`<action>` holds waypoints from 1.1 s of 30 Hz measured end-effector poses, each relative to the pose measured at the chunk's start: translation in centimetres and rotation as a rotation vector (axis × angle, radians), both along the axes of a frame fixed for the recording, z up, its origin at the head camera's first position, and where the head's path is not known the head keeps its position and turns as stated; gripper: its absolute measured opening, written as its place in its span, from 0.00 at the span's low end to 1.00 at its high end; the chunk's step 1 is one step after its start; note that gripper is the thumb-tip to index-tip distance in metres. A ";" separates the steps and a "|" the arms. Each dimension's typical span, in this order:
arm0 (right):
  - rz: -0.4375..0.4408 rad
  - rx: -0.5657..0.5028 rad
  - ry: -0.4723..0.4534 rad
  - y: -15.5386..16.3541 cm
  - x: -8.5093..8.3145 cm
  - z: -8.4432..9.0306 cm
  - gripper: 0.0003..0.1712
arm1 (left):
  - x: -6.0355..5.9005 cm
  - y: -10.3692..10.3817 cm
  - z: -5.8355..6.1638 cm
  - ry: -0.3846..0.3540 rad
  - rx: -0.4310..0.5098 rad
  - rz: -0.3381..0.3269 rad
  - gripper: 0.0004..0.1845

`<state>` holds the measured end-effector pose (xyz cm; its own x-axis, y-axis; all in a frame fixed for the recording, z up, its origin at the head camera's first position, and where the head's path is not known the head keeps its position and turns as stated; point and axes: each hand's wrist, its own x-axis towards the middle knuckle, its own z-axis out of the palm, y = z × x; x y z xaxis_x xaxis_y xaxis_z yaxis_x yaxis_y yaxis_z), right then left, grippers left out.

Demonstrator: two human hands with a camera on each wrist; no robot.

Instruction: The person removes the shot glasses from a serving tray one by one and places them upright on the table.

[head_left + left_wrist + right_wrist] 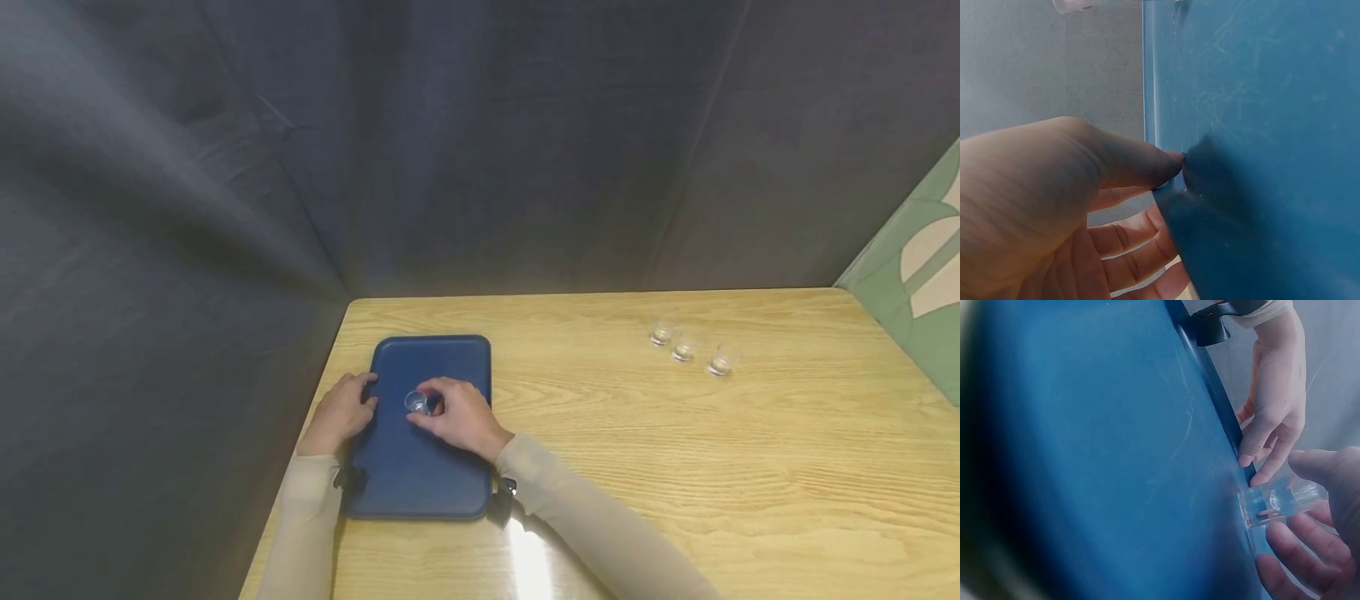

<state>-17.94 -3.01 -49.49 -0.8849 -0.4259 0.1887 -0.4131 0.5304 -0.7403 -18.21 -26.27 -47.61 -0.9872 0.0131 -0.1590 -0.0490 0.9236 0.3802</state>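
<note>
A dark blue rectangular tray (420, 483) lies on the table's left part. At its left edge my left hand (341, 414) grips the rim; in the left wrist view the thumb (1141, 164) lies over the rim and the other fingers sit outside and below it. Over the tray's middle, my right hand (463, 415) holds a small clear glass (417, 403) between thumb and fingers. The right wrist view shows this glass (1294, 497) by the tray surface; whether its base touches the tray I cannot tell.
Three similar clear glasses (682, 348) stand in a slanting row at the back right of the wooden table (600, 417). Dark cloth (525, 150) hangs behind the table and along its left side. Green patterned fabric (922, 275) is at the far right.
</note>
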 end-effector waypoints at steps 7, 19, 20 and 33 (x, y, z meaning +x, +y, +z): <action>-0.044 0.010 0.013 -0.5 0.2 0.2 0.29 | 0.0 0.0 0.0 -0.001 -0.002 -0.004 0.27; -0.074 -0.032 0.025 -0.6 -0.1 -0.3 0.24 | 0.0 -0.1 -0.1 0.005 0.000 -0.009 0.27; -0.070 -0.036 0.023 -0.5 -0.1 -0.3 0.24 | 0.1 -0.1 -0.1 0.005 0.001 -0.009 0.27; -0.044 -0.093 0.004 -0.5 0.0 -0.3 0.24 | 0.0 0.0 -0.1 0.003 -0.001 -0.005 0.27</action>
<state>-17.95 -3.50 -49.82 -0.9017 -0.3668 0.2288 -0.3936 0.4777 -0.7854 -18.21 -26.29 -47.75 -0.9876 0.0182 -0.1561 -0.0429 0.9242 0.3794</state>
